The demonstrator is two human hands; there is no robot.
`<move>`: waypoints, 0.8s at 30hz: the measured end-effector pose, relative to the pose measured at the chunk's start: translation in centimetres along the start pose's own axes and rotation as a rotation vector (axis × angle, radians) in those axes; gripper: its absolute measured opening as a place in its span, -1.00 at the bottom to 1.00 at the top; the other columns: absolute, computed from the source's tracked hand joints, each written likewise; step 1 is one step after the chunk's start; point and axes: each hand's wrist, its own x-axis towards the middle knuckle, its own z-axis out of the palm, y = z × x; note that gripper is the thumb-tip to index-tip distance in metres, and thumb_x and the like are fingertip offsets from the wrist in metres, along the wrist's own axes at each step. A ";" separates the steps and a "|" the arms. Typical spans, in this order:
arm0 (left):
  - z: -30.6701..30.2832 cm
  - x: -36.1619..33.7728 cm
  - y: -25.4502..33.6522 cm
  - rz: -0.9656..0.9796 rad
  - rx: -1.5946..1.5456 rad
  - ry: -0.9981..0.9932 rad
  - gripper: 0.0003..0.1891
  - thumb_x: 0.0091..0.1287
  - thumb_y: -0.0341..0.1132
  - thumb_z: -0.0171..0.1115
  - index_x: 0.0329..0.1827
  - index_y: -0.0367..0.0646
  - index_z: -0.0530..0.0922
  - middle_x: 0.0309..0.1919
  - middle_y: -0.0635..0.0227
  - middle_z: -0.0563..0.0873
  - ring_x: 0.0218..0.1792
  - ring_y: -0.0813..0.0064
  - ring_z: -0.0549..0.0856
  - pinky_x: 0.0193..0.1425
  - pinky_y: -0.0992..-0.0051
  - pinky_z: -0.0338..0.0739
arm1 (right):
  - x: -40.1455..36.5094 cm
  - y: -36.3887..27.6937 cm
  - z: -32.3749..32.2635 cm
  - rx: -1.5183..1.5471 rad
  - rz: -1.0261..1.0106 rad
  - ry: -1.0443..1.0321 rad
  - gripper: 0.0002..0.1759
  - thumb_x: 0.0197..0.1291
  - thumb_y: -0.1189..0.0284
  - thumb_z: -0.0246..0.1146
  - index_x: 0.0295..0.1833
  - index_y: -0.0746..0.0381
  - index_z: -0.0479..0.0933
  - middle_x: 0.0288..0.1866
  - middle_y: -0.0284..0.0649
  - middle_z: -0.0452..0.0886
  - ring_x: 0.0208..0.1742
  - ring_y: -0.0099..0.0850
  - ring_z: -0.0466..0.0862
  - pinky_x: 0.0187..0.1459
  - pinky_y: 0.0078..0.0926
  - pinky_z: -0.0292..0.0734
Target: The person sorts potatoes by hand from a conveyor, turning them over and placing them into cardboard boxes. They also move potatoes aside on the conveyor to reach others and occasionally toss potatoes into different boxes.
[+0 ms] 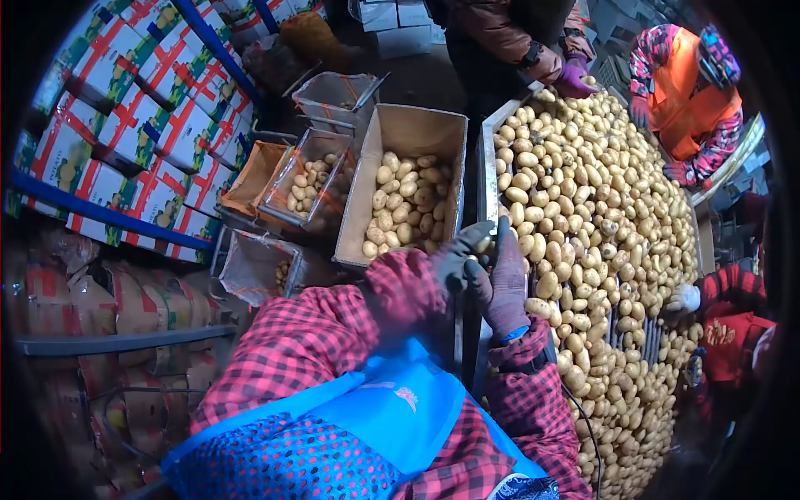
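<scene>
My left hand (460, 257), in a dark grey-green glove, is closed around a potato (483, 244), only part of which shows. Close beside it is my right hand (505, 290), in a dark purplish glove, its fingers stretched out and the thumb apart. Both hands are at the near edge of a sorting table (490, 158) heaped with potatoes (583, 208). Left of the hands stands a tall cardboard box (358, 200), partly filled with potatoes (408, 196).
Smaller lined containers (283, 218) with potatoes stand beyond the box. Printed cartons (133, 117) are stacked at left behind blue bars. Co-workers stand around the table: a purple-gloved hand (575, 79), a person in an orange vest (679, 92), and a white-gloved hand (685, 298).
</scene>
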 end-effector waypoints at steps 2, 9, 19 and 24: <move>-5.5 0.2 -0.9 -0.117 -0.234 -0.036 -0.48 0.37 -0.33 0.27 0.39 -0.08 0.40 0.11 0.40 0.59 0.06 0.56 0.59 0.06 0.57 0.60 | -0.4 -1.4 0.0 0.267 0.115 -0.026 -0.12 0.33 0.03 0.13 0.54 0.37 0.03 0.42 0.15 0.31 0.43 -0.06 0.34 0.42 -0.26 0.18; -8.4 -4.3 10.1 -0.208 -0.827 0.515 -0.72 0.31 -0.14 0.35 -0.15 -0.18 0.60 -0.20 0.25 0.69 -0.15 0.28 0.71 -0.35 0.58 0.72 | -6.7 -1.9 -4.9 0.915 0.492 0.207 -0.44 0.53 0.26 -0.12 0.54 0.21 0.13 0.40 -0.01 0.38 0.40 -0.29 0.41 0.42 -0.26 0.29; -27.3 6.7 27.3 0.275 -0.233 0.840 -0.78 0.31 -0.13 0.28 -0.16 -0.07 0.57 -0.14 0.29 0.66 -0.07 0.23 0.65 0.03 0.24 0.62 | -16.0 0.3 -7.8 0.839 0.618 0.380 -0.21 0.48 -0.11 -0.25 0.52 0.29 0.11 0.43 0.00 0.35 0.40 -0.20 0.42 0.39 -0.21 0.31; -19.0 9.1 15.8 0.322 0.778 0.716 -0.58 0.28 -0.18 0.31 0.14 -0.11 0.47 0.08 0.22 0.59 0.15 0.22 0.55 0.23 0.29 0.48 | -18.3 1.8 -7.1 0.878 0.628 0.560 -0.40 0.54 0.16 -0.12 0.51 0.30 0.15 0.39 -0.06 0.40 0.36 -0.24 0.46 0.37 -0.22 0.37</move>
